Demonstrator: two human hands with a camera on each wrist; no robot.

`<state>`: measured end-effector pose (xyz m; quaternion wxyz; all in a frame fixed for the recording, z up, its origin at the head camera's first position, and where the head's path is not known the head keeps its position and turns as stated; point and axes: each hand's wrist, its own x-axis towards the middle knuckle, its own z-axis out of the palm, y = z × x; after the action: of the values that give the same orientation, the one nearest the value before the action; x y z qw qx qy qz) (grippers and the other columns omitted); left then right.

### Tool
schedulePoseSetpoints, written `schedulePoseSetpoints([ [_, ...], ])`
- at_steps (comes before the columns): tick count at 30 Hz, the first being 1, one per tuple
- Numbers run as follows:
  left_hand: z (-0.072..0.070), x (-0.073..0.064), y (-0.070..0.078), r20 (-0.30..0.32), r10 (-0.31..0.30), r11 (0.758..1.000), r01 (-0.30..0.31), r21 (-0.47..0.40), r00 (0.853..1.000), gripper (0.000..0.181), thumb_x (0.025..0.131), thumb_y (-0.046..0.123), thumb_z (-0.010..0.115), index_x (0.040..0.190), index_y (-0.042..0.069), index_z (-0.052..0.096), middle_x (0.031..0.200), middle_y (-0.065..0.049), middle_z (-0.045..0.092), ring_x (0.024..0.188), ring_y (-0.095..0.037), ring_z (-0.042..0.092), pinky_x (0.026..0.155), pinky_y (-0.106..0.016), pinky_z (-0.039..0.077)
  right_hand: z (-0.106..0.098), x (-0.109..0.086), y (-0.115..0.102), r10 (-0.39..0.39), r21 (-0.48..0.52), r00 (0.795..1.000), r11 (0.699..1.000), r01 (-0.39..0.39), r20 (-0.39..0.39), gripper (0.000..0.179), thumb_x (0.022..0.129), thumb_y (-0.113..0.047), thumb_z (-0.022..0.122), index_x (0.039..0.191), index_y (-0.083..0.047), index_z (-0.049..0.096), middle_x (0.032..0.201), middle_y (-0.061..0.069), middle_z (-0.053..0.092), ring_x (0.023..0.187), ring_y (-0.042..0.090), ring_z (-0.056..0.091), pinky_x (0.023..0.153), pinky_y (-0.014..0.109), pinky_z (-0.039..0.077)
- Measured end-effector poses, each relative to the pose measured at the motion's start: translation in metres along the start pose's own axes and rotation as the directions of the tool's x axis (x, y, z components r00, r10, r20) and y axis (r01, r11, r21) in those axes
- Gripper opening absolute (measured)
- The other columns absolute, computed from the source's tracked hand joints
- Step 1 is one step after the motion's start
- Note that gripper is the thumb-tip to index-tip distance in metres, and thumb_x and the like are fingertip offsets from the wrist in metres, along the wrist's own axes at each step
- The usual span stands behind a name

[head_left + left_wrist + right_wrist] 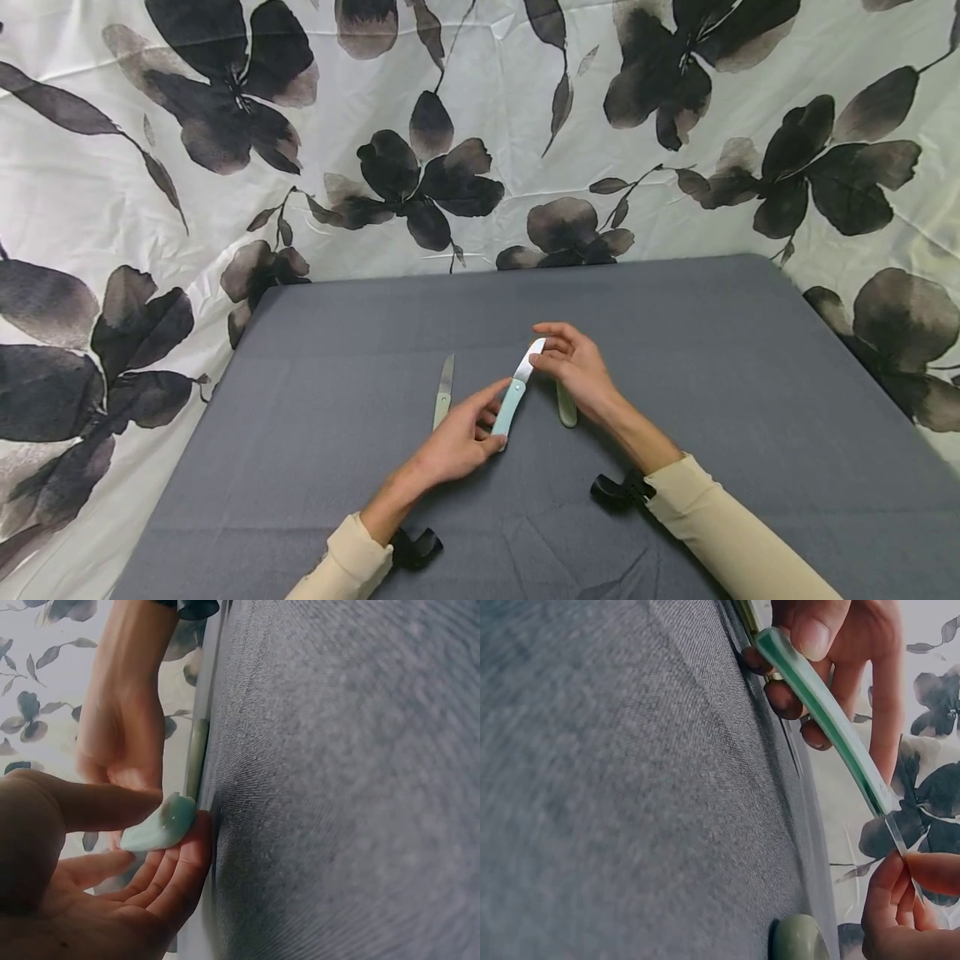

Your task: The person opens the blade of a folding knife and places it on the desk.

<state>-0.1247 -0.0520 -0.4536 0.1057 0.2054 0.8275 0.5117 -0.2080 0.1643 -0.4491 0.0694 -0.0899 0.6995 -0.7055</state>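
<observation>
A folding knife with a light teal handle (508, 410) is held up slantwise between both hands, its blade (530, 358) swung out. My left hand (456, 440) grips the handle near its lower end, thumb against it in the right wrist view. With thumb and fingertips, my right hand (579, 371) pinches the blade. Left of them lies a second knife with a pale green handle (442, 407), blade out, partly behind the left hand. A darker green handle (567, 408) lies beneath the right hand, its upper part hidden; its rounded end (799, 939) shows in the right wrist view.
A grey cloth (337, 467) covers the table, with wrinkles near the front. Behind it hangs a white curtain (525, 50) with dark flowers. Each wrist carries a black camera strap, the right one's mount (621, 492) sitting by the sleeve cuff.
</observation>
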Motion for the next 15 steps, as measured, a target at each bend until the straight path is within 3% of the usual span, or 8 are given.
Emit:
schedulePoseSetpoints([
  [8, 0.002, 0.000, 0.001, -0.004, -0.014, 1.000, 0.014, 0.019, 1.000, 0.100, 0.084, -0.010, 0.078, 0.165, 0.002, 0.022, 0.128, -0.020, 0.057, 0.106, -0.025, 0.065, 0.083, -0.028, 0.059, 0.006, 0.009, 0.004, 0.015, 0.049, 0.999, 0.999, -0.013, -0.040, 0.053, 0.091, 0.008, 0.069, 0.139, 0.013, 0.046, 0.092, -0.005, 0.069, 0.083, 0.002, 0.070, 0.080, 0.023, 0.058],
  [15, 0.005, 0.001, 0.002, -0.030, -0.024, 0.998, 0.026, 0.059, 0.999, 0.107, 0.077, -0.012, 0.083, 0.165, 0.003, 0.023, 0.128, -0.020, 0.056, 0.105, -0.025, 0.065, 0.084, -0.031, 0.060, 0.010, 0.015, 0.004, 0.018, 0.005, 0.998, 1.000, -0.018, -0.067, 0.047, 0.092, 0.007, 0.070, 0.134, 0.012, 0.050, 0.095, 0.001, 0.069, 0.081, 0.002, 0.070, 0.079, 0.023, 0.059],
])
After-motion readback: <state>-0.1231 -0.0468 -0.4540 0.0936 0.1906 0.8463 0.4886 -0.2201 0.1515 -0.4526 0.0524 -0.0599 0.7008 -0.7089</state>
